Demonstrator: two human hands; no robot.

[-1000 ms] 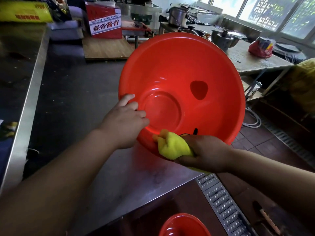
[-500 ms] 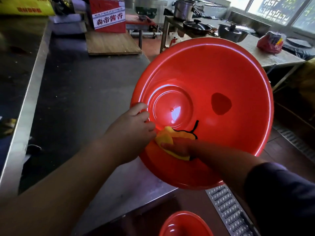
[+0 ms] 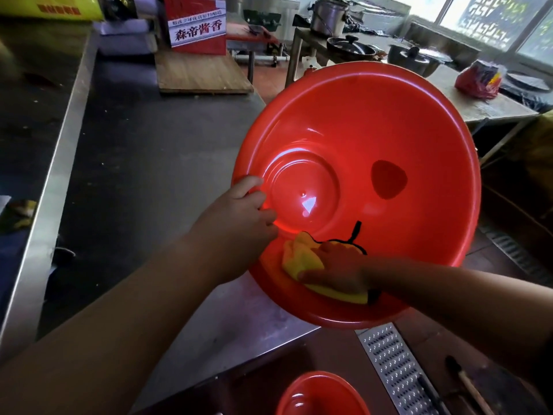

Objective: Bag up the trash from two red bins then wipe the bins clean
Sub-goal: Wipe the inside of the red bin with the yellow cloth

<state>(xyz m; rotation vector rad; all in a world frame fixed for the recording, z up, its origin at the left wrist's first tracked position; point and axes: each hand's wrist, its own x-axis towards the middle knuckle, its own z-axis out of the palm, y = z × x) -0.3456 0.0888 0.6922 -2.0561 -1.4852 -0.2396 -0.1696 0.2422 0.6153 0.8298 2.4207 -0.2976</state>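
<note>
Wiping step in hand: red bin (image 3: pixel 389 130) tilted over the worktop (image 3: pixel 149 175) edge, rim clasped by the left grip (image 3: pixel 236 217); right grip (image 3: pixel 338 268) clutching a yellow cloth (image 3: pixel 302 259) against the lower inner wall. Next move likely calls for sweeping the cloth round the wall. Second red bin (image 3: pixel 320 396) is on the floor below.

Daylight source: windows (image 3: pixel 493 22) at top right, panes overexposed. Interior dim; steel counter (image 3: pixel 149 181) dark toward left edge, dull sheen at near edge. Red bin (image 3: pixel 404 121) backlit, translucent, glowing; white specular spot on base. Yellow cloth (image 3: pixel 302 259) tinted orange by bin. Right forearm (image 3: pixel 463 301) in deep shadow. Wide-angle distortion curves counter edges. Background soft; smear at upper left corner.
</note>
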